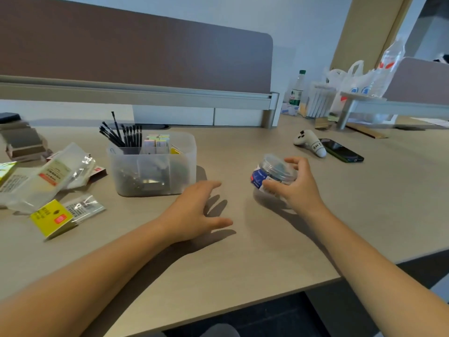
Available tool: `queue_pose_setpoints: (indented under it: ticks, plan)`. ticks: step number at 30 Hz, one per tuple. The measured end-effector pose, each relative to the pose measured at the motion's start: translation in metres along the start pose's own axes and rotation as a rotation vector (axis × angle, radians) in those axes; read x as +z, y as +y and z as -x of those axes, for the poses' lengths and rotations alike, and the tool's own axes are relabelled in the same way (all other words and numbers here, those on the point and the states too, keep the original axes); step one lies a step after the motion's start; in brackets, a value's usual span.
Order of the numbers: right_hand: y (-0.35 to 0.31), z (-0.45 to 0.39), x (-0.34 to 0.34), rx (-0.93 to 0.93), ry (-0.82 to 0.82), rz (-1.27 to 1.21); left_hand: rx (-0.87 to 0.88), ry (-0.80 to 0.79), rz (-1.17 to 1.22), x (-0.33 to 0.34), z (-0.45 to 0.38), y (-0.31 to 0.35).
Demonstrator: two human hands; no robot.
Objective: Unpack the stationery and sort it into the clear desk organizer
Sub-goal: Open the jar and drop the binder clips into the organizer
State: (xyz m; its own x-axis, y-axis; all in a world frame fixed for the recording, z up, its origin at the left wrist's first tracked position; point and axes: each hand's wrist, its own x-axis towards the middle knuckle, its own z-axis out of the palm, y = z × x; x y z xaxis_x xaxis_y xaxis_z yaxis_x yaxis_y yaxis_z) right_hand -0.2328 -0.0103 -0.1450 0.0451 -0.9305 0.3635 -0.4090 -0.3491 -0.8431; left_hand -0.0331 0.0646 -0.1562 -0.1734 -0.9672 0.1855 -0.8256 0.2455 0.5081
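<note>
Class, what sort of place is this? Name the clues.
Probably an office workstation: a fabric divider panel stands behind the desk, a second divider fronts the neighbouring desk, and a phone lies nearby.

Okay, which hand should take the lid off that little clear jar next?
Probably the left hand: it hovers open, holding nothing, beside the jar, while the right hand already grips the jar's body.

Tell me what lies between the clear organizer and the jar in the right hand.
In the head view, only the open left hand over bare desk separates the organizer from the jar.
</note>
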Motion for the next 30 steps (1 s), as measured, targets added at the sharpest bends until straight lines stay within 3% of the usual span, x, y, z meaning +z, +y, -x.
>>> queue_pose_setpoints:
  ticks: [4, 7, 12, 30]
  plan:
    - [-0.031, 0.019, 0.025, -0.021, -0.225, -0.124, -0.051, 0.064, 0.273, -0.004, 0.002, 0.005]
    - [-0.045, 0.028, 0.043, -0.034, -0.31, -0.16, -0.059, 0.117, 0.349, -0.009, 0.006, 0.002]
    - [-0.062, 0.031, 0.066, -0.033, -0.36, -0.184, -0.079, 0.266, 0.315, -0.022, 0.015, -0.008]
    - [-0.077, 0.025, 0.104, -0.204, -0.488, -0.337, -0.072, 0.283, 0.313, -0.046, 0.031, -0.049]
